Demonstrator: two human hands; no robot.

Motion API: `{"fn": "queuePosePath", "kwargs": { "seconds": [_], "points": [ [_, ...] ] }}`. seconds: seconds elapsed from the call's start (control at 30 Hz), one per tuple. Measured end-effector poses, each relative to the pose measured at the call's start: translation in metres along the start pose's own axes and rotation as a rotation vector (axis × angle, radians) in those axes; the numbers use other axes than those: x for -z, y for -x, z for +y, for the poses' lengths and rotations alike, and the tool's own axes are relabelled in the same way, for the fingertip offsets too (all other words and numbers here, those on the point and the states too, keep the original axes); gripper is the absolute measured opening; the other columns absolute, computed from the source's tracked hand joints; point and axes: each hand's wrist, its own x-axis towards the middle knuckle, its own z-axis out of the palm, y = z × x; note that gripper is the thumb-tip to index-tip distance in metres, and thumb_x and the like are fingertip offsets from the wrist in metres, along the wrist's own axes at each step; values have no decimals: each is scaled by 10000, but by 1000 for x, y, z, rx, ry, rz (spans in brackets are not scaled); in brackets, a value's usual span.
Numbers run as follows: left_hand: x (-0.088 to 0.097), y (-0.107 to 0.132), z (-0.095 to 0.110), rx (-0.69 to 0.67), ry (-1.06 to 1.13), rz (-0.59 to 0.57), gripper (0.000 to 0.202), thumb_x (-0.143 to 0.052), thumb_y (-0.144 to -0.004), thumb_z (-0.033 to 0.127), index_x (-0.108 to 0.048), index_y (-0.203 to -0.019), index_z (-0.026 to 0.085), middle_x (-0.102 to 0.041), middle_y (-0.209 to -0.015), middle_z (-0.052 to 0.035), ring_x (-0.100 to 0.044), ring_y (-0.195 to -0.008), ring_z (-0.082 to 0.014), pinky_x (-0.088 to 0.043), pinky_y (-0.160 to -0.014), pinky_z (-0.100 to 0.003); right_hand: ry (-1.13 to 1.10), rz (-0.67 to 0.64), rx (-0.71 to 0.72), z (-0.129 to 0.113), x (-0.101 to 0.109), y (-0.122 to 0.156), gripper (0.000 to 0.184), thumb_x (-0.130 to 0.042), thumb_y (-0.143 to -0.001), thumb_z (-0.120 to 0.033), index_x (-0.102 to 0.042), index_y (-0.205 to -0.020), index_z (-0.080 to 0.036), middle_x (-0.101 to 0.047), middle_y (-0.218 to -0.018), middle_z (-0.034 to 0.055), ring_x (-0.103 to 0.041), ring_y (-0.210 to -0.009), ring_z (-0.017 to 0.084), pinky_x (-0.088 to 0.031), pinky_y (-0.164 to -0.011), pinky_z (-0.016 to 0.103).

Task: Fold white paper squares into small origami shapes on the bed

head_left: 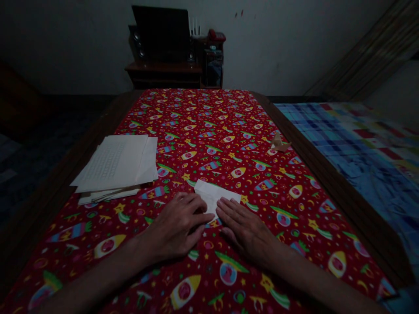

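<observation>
White paper: one small sheet of plain white paper, angular in outline, flat on the cloth midway between the tabletop's left and right edges, in the near half; its near part is partly covered by fingers.
Left hand: bare hand, fingers bent, index fingertip at the paper's near side; whether it pinches the sheet, cannot be told.
Right hand: bare hand, open, fingers extended and laid over the paper's right part, gripping nothing.
Paper stack: loose pile of off-white rectangular sheets, the top one with faint printed grids, edges uneven, by the tabletop's left edge.
Brown piece: small folded piece, tan-brown and pointed, apparently paper, near the tabletop's right edge, well apart from both hands.
Cover: red cloth printed with rockets and stars.
Support: dark brown wooden tabletop, its border showing along left and right edges.
Beyond far edge: black flat monitor; red telephone.
</observation>
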Motion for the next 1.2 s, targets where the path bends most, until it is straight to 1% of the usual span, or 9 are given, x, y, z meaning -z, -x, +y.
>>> {"fn": "queuePosePath", "kwargs": {
  "seconds": [0.1, 0.17, 0.27, 0.37, 0.53, 0.67, 0.77, 0.97, 1.2],
  "points": [
    [-4, -20, -11, -15, 30, 53, 139, -527, -879, 273, -649, -842, 219, -602, -845, -17, -528, -879, -180, -388, -813, -354, -17, 94, -11, -2, 2, -4, 271, -458, -906, -183, -611, -1125, -135, -618, -1193, 103, -528, -1170, 202, -465, -998, 378],
    [-10, -29, -18, 8, 53, 86, 149, -508, -892, 245, -611, -817, 168, -591, -818, -31, -526, -841, -168, -412, -763, -308, -19, 150, 3, -1, 2, -5, 230, -466, -898, -166, -642, -1045, -143, -658, -1113, 97, -572, -1108, 195, -499, -955, 363],
    [-17, -32, -26, -6, 96, 98, 122, -500, -896, 251, -562, -936, 154, -577, -891, -46, -525, -864, -174, -441, -764, -302, 1, 204, 26, 4, -1, -2, 205, -487, -888, -159, -637, -1026, -147, -672, -1066, 94, -589, -1071, 195, -511, -923, 358],
    [-17, -30, -30, 23, 89, 132, 325, -542, -875, 315, -477, -1153, 162, -536, -1069, -78, -506, -983, -203, -450, -840, -346, 25, 251, -7, 13, -4, -2, 156, -491, -894, -174, -628, -966, -159, -673, -976, 84, -596, -983, 192, -522, -841, 350],
    [-16, -30, -40, 89, 3, 174, 600, -641, -796, 386, -386, -1293, 167, -457, -1229, -113, -425, -1124, -264, -395, -944, -433, 161, 179, -288, 23, 1, -10, 148, -545, -866, -307, -590, -818, -174, -555, -807, 69, -497, -754, 193, -437, -629, 320],
    [-16, -33, -51, 90, 43, 158, 553, -643, -802, 347, -407, -1267, 165, -474, -1212, -97, -434, -1106, -241, -398, -940, -400, 261, 161, -406, 24, 4, -11, 329, -553, -831, -475, -564, -953, -170, -510, -851, 84, -441, -774, 217, -389, -654, 337],
    [-14, -37, -57, 98, 63, 144, 452, -665, -785, 316, -480, -1167, 162, -519, -1117, -72, -464, -1034, -225, -414, -898, -378, 263, 156, -408, 25, 3, -10, 353, -524, -840, -498, -551, -966, -169, -499, -864, 88, -431, -787, 223, -377, -656, 332],
    [-8, -45, -60, 129, 112, 107, 334, -712, -739, 290, -556, -1008, 170, -524, -985, -33, -479, -947, -199, -434, -813, -324, 95, 124, -402, 32, 6, -11, 224, -534, -861, -410, -522, -842, -187, -498, -835, 58, -441, -783, 197, -387, -671, 310],
    [-12, -44, -61, 89, 129, 159, 293, -721, -731, 263, -565, -967, 187, -520, -1034, -40, -478, -986, -207, -430, -844, -336, 12, 179, -369, 34, 0, -13, 100, -529, -868, -273, -535, -832, -180, -532, -841, 57, -471, -797, 192, -408, -703, 322]
  ]
}}
